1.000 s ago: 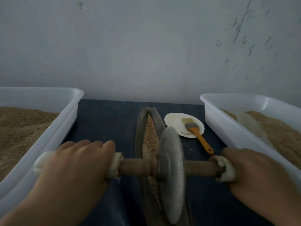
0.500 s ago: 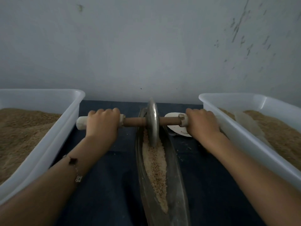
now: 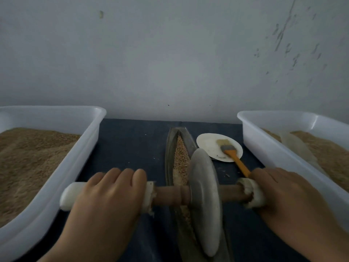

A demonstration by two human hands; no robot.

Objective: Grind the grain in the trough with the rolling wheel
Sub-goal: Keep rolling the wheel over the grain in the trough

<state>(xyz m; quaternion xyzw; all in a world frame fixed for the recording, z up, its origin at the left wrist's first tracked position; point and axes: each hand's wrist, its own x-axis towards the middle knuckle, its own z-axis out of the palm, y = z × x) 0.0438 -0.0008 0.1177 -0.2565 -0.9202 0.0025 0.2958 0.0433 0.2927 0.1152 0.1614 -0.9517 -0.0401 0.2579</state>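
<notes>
A narrow boat-shaped metal trough [image 3: 170, 148] lies lengthwise on the dark blue table, holding tan grain [image 3: 181, 156]. The grey metal rolling wheel [image 3: 204, 201] stands on edge in the near half of the trough, on a wooden axle [image 3: 170, 194] with white padded ends. My left hand [image 3: 107, 197] grips the left padded handle, fingers curled over it. My right hand [image 3: 283, 197] grips the right padded handle the same way. The wheel hides the grain under it.
A white tub [image 3: 62, 167] of brown grain stands on the left, and another white tub [image 3: 268, 148] of grain on the right. A small white dish [image 3: 209, 144] with an orange-handled brush [image 3: 236, 157] lies right of the trough. A grey wall rises behind.
Both hands have pulled the wheel back along the trough from its far end to the near half, where it stood a second ago.
</notes>
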